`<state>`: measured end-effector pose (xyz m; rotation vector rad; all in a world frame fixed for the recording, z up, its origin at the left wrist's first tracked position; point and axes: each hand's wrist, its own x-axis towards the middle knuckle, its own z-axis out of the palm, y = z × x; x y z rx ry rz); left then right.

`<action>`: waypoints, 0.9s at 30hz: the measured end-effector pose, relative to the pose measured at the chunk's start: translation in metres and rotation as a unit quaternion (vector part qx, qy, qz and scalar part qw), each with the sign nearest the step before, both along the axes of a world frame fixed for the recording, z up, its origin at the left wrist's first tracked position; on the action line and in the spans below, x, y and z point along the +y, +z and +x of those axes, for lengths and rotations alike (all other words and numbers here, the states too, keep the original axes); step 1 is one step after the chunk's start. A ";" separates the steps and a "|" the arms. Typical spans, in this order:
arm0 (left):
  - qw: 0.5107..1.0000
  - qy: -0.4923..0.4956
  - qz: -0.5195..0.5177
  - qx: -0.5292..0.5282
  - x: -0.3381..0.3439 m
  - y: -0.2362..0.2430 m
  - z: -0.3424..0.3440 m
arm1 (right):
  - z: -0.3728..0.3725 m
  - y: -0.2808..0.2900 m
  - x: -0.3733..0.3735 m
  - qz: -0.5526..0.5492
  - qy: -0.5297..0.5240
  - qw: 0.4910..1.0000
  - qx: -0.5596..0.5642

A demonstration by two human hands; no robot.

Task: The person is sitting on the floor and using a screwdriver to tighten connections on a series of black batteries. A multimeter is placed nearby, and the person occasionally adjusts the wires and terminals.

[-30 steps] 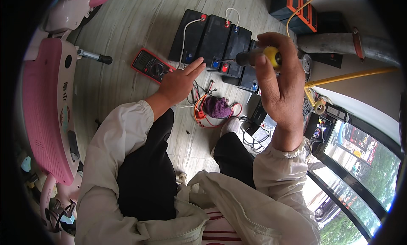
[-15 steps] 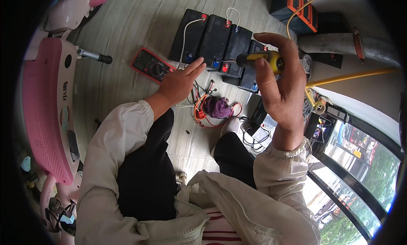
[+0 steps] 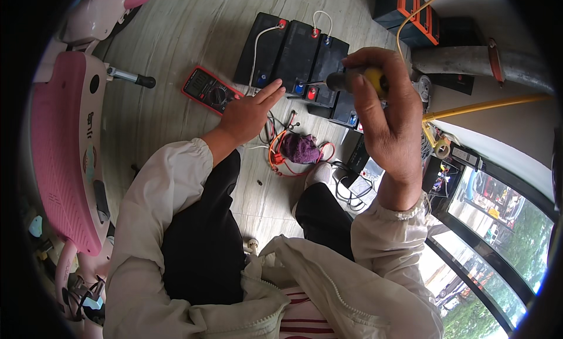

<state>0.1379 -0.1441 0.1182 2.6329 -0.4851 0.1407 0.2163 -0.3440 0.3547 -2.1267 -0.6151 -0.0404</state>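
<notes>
Right hand (image 3: 384, 119) raised at upper centre, gripping the yellow-handled screwdriver (image 3: 358, 80); left hand (image 3: 249, 113) lies loose, fingers pointing toward the black batteries (image 3: 296, 55).

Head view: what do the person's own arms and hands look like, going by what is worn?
Both arms wear long, loose cream-white sleeves with gathered cuffs. The left hand and right hand are bare: no gloves, rings or watch show. A matching cream jacket hangs open over a red-and-white striped top.
</notes>
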 end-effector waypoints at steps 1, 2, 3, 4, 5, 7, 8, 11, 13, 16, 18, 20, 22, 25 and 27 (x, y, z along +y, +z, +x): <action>1.000 -0.001 -0.001 0.000 0.000 0.000 0.000 | 0.001 0.000 0.000 -0.026 -0.004 1.000 -0.015; 1.000 -0.001 -0.002 0.000 0.000 0.000 0.001 | 0.002 -0.001 0.000 -0.053 -0.008 0.998 -0.031; 1.000 -0.001 -0.003 0.001 0.000 -0.001 0.000 | 0.003 -0.001 0.000 -0.071 -0.026 0.997 -0.028; 1.000 -0.001 -0.003 0.003 0.001 -0.002 0.000 | 0.003 -0.002 0.000 -0.090 -0.045 0.995 -0.026; 1.000 -0.001 -0.002 0.006 0.001 -0.002 -0.001 | 0.003 -0.002 0.000 -0.108 -0.063 0.992 -0.024; 1.000 -0.001 -0.004 0.008 0.001 -0.002 0.000 | 0.004 0.000 -0.003 -0.119 -0.058 0.991 -0.027; 1.000 -0.002 -0.006 0.009 0.002 -0.002 0.000 | 0.004 0.001 -0.004 -0.124 -0.056 0.990 -0.029; 1.000 -0.003 -0.008 0.007 0.000 -0.002 0.000 | -0.001 0.002 0.003 0.006 -0.026 1.000 -0.006; 1.000 -0.004 -0.006 0.005 0.000 -0.001 0.000 | -0.002 0.000 0.005 0.030 -0.018 0.999 0.025; 1.000 -0.006 -0.003 0.006 0.001 0.000 0.000 | 0.003 -0.005 0.001 -0.032 -0.035 0.999 -0.012; 1.000 -0.006 -0.003 0.008 0.001 0.000 0.000 | 0.006 -0.005 -0.001 -0.081 -0.057 0.995 -0.030; 1.000 -0.004 0.000 0.013 0.001 -0.001 -0.001 | 0.006 -0.003 -0.001 -0.107 -0.079 0.991 -0.012; 1.000 -0.004 0.003 0.013 0.001 0.000 -0.001 | 0.005 0.000 -0.002 -0.111 -0.061 0.991 -0.034; 1.000 -0.004 0.003 0.009 0.001 0.000 -0.001 | -0.002 0.009 0.005 -0.062 -0.036 0.997 -0.034; 1.000 -0.004 0.001 0.006 0.001 0.000 0.000 | -0.003 0.008 0.006 -0.021 -0.023 0.999 -0.012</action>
